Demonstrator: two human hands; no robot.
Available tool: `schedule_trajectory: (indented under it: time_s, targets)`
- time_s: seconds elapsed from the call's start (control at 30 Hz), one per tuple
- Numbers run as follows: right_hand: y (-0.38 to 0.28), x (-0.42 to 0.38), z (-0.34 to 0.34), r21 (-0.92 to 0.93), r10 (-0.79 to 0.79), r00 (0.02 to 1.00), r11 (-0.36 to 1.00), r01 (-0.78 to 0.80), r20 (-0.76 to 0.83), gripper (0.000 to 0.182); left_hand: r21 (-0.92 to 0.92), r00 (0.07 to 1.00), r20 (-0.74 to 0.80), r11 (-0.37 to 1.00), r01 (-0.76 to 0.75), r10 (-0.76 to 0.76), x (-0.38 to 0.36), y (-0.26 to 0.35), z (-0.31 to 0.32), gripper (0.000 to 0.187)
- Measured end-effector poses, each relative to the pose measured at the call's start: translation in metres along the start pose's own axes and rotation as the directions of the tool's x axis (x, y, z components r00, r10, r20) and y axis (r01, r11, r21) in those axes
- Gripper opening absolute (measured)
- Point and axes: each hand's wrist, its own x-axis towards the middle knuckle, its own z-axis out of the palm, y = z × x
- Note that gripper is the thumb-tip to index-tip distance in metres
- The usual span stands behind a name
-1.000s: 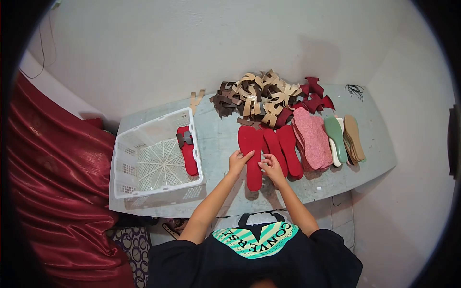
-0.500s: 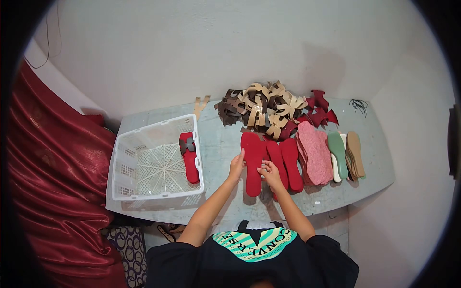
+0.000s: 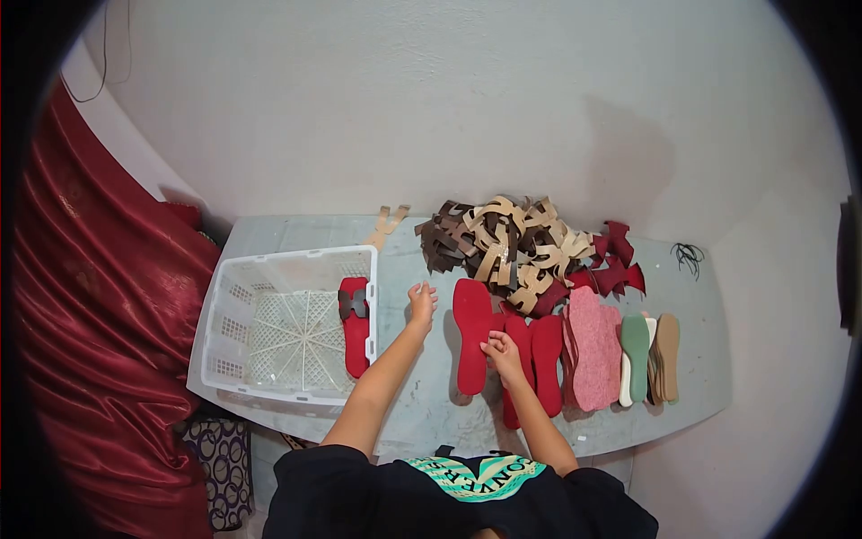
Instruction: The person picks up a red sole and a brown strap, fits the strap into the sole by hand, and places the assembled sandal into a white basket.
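My right hand (image 3: 503,356) pinches the right edge of a red insole (image 3: 472,332), which is held upright above the table. To its left, apart from the insole, my left hand (image 3: 422,304) is raised with its fingers loosely bent and apart, holding nothing. More red insoles (image 3: 546,359) lie just right of my right hand. Behind the held insole is a heap of brown and beige strap pieces (image 3: 503,247).
A white plastic basket (image 3: 296,395) at the left holds a red insole with a dark strap (image 3: 356,337). Pink (image 3: 593,359), green (image 3: 635,350) and tan insoles (image 3: 667,355) stand at the right. Dark red pieces (image 3: 615,269) and a black cord (image 3: 689,258) lie behind them.
My left hand has let go of the red insole and moved left, away from it. My right hand still holds the insole. The view has tilted, so the table sits lower.
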Motion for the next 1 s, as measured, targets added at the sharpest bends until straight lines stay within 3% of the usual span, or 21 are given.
schedule_trajectory:
  time_s: [0.23,0.47,0.57,0.67,0.73,0.83,1.0]
  targets:
    - [0.002,0.018,-0.002,0.017,0.054,0.999,0.998,-0.054,0.002,0.032,-0.073,0.984,0.109,0.986,0.149,-0.141,0.053,0.004,0.011,0.047]
    - [0.000,0.024,-0.009,0.052,0.115,0.993,0.992,-0.116,0.024,0.031,0.007,0.993,0.037,0.993,0.114,-0.114,0.081,0.013,0.033,0.053]
    - [-0.001,0.027,-0.011,0.050,0.132,0.990,0.990,-0.134,0.042,0.030,-0.042,0.996,0.059,0.996,0.074,-0.071,0.081,0.018,0.037,0.055]
    - [0.001,0.031,-0.012,0.050,0.135,0.988,0.989,-0.139,0.069,0.031,-0.147,0.983,0.144,0.980,0.134,-0.113,0.084,0.020,0.040,0.055]
    - [-0.006,0.031,-0.010,0.042,0.147,0.988,0.988,-0.149,0.050,0.031,-0.222,0.990,0.046,0.965,0.141,-0.134,0.092,0.017,0.039,0.043]
    - [-0.002,0.031,-0.013,0.070,0.149,0.988,0.986,-0.151,0.030,0.031,-0.312,0.978,0.057,0.927,0.207,-0.199,0.099,0.022,0.040,0.028]
    - [0.009,0.021,-0.023,0.074,0.169,0.985,0.983,-0.168,-0.016,0.032,-0.298,0.956,0.158,0.912,0.283,-0.246,0.106,0.035,0.048,0.020]
